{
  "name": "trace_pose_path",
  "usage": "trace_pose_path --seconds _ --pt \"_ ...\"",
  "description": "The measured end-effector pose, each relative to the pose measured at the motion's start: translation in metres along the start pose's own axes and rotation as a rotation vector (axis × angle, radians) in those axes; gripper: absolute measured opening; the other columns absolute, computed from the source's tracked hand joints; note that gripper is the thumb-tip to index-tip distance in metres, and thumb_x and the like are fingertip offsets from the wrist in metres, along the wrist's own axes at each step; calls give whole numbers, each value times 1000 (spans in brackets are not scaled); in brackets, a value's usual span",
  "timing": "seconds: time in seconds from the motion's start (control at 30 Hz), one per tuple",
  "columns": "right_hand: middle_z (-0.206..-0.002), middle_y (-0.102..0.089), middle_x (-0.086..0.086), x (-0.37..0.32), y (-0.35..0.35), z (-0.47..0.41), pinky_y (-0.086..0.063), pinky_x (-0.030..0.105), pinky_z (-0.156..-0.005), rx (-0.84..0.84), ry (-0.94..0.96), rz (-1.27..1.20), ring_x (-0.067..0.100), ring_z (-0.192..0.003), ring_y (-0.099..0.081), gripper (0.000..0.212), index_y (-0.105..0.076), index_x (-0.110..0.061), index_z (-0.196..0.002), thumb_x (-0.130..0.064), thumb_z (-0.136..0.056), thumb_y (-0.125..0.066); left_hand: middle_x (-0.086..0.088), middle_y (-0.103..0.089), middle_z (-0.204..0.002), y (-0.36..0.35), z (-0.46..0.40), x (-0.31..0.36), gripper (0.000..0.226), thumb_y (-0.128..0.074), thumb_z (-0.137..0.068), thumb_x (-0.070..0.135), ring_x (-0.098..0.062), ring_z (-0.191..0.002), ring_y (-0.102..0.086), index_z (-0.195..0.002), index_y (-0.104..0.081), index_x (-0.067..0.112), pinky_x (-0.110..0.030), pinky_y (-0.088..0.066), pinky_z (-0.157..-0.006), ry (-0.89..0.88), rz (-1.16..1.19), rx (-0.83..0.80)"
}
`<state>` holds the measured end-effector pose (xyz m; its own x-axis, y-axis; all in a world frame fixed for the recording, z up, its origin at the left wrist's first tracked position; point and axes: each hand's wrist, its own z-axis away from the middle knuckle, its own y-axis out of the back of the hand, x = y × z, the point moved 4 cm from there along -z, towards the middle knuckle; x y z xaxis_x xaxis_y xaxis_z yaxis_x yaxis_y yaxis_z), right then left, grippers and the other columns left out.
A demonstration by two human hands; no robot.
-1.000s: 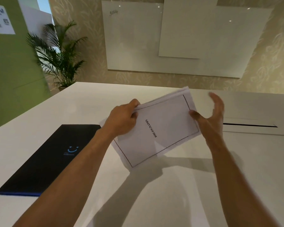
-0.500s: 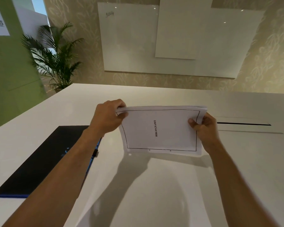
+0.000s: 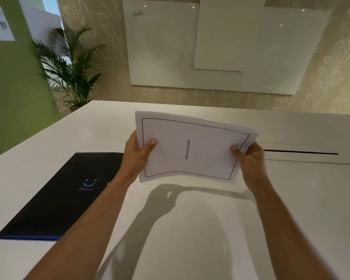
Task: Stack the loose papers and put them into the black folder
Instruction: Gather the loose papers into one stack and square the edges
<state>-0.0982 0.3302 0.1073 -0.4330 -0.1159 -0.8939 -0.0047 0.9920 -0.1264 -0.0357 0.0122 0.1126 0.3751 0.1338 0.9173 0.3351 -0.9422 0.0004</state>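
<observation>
Now lifted clear of the table (image 3: 190, 229), paper stack (image 3: 190, 146) clamped between left hand (image 3: 136, 154) and right hand (image 3: 249, 158); squared, seemingly. Closed black folder (image 3: 65, 190) beside left forearm; opening likely next.

A stack of papers (image 3: 192, 147) is held above the white table (image 3: 190, 229) by both hands. The left edge is gripped by the left hand (image 3: 136, 156), thumb laid on the top sheet, and the right edge is pinched by the right hand (image 3: 249, 158). The sheets are bowed, sagging in the middle. A thin black border and the word "BIBLIOGRAPHY", turned sideways, are printed on the top sheet. A closed black folder (image 3: 63, 195) with a blue smile logo lies flat on the table to the left, partly crossed by the left forearm. A potted palm (image 3: 69, 65) stands beyond the table's far left corner, and whiteboards (image 3: 220, 47) are mounted on the patterned wall.
</observation>
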Motion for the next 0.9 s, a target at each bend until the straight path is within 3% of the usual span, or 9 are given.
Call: trace_pose_path --seconds 0.17,0.27,0.43,0.63,0.8,0.9 --pt "-95 -74 -15 -13 -3 4 -53 17 -70 25 103 55 5 -88 -69 33 -62 -32 -103 -10 -79 -69 6 -62 -111 -3 6 4 27 -63 -91 25 -13 -97 -64 -114 -50 31 -26 -57 -73 -99 -18 85" --pt "-94 -74 -9 13 -1 18 -54 19 -69 -25 17 69 8 -86 -70 42 -57 -30 -105 -4 -74 -71 3 -65 -107 3 21 -23 31 -71 -85 20 -12 -94 -66 -109 -54 29 -27 -57 -72 1 44 88" --pt "-90 -76 -6 46 0 32 -54 26 -69 -34 -104 117 13 -83 -71 32 -69 -23 -94 -11 -65 -69 -5 -65 -114 5 37 -59 46 -73 -81 10 -22 -102 -65 -122 -53 15 -37 -58 -79 158 83 65" --pt "-84 -76 -12 47 -8 29 -52 29 -67 -11 -133 151 9 -77 -70 25 -68 -25 -90 -14 -67 -66 -6 -63 -116 -1 36 -55 43 -68 -86 11 -21 -106 -62 -125 -52 14 -44 -55 -87 86 -2 72" --pt "-86 -75 -12 29 -3 23 -54 18 -61 1 -35 189 8 -78 -71 23 -68 -33 -89 -19 -71 -68 -1 -64 -114 1 31 -42 41 -69 -86 13 -18 -104 -63 -122 -52 21 -33 -57 -80 -12 28 75" --pt "-82 -74 -11 34 -3 30 -54 19 -60 -23 -40 271 7 -76 -71 22 -66 -30 -88 -22 -68 -69 -2 -64 -114 0 38 -53 45 -72 -81 20 -19 -104 -63 -123 -53 20 -36 -57 -81 18 5 76"
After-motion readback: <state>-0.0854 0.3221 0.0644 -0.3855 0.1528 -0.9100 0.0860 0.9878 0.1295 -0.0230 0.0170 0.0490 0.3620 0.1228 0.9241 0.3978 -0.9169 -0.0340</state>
